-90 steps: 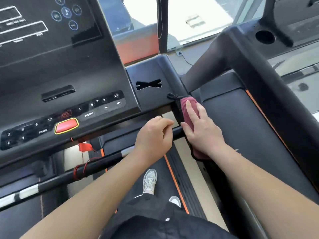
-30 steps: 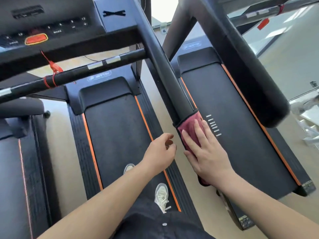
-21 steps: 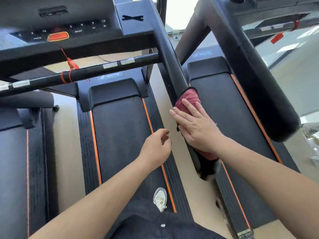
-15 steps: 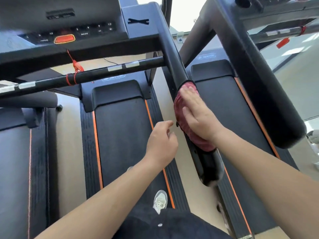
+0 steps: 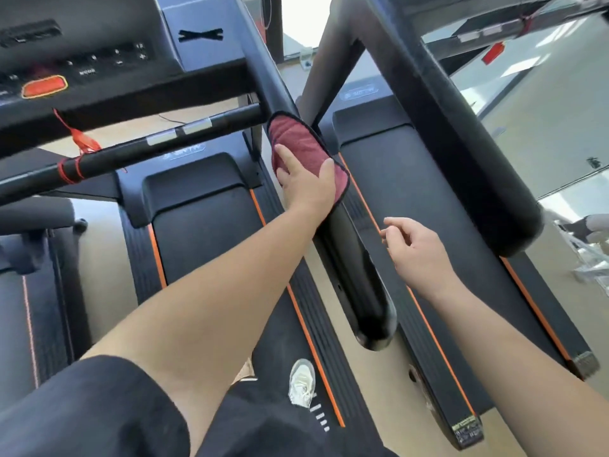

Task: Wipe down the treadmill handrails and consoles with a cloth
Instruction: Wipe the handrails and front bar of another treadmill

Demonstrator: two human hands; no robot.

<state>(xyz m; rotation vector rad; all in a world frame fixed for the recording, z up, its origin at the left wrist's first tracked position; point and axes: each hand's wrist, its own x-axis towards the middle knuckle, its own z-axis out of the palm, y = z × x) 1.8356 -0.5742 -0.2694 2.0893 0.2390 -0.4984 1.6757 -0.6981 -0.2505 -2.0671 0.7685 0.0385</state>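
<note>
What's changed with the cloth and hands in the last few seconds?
The cloth changed hands: the right hand let go and now hovers free beside the handrail, while the left hand presses it. The cloth moved up the rail toward the console. Same handrail, cloth still draped over it.

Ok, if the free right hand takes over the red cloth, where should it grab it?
Pinch the loose lower-right corner of the cloth, coming from the right. It overhangs the handrail on that side, while the left hand covers the middle; the right hand hovers open there.
</note>
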